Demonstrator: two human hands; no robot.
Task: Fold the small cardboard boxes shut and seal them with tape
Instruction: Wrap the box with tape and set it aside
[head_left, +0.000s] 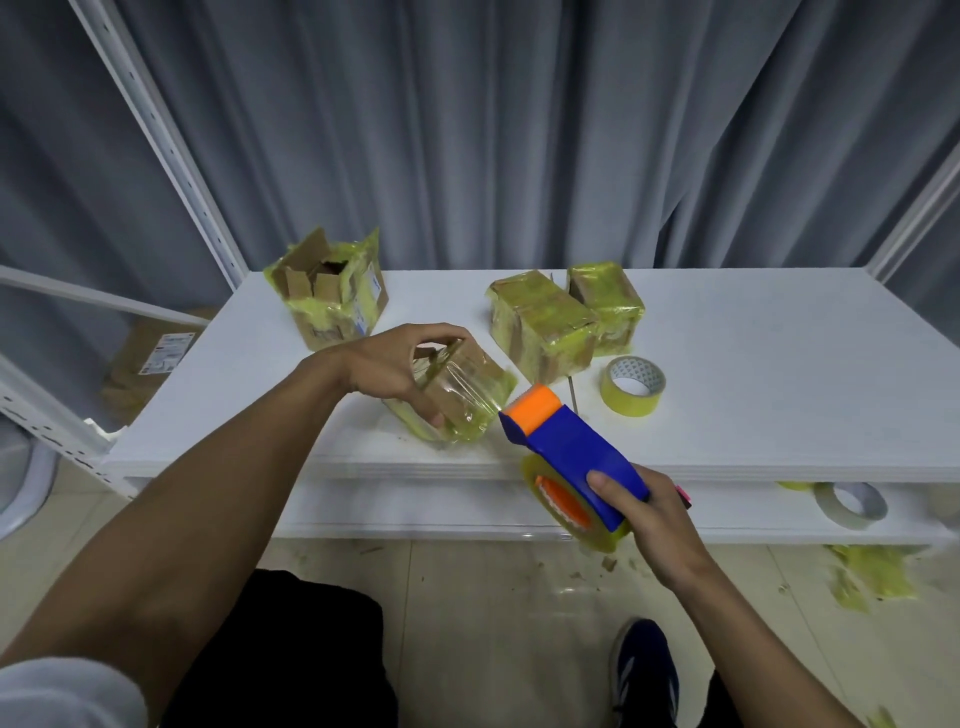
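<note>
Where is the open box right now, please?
In the head view, the open box stands at the table's far left corner, beyond the left hand.

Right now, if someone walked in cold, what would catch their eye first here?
The blue and orange tape dispenser, held in the right hand at the front edge of the white table, stands out first. Next, the left hand grips a tape-wrapped box mid-table. Behind it an open box stands back left, and a yellow tape roll lies to the right.

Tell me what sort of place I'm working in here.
Probably a makeshift packing station in a storeroom: white shelf board on slotted metal racking, grey curtain behind, taped cardboard boxes and a spare tape roll on it.
</note>
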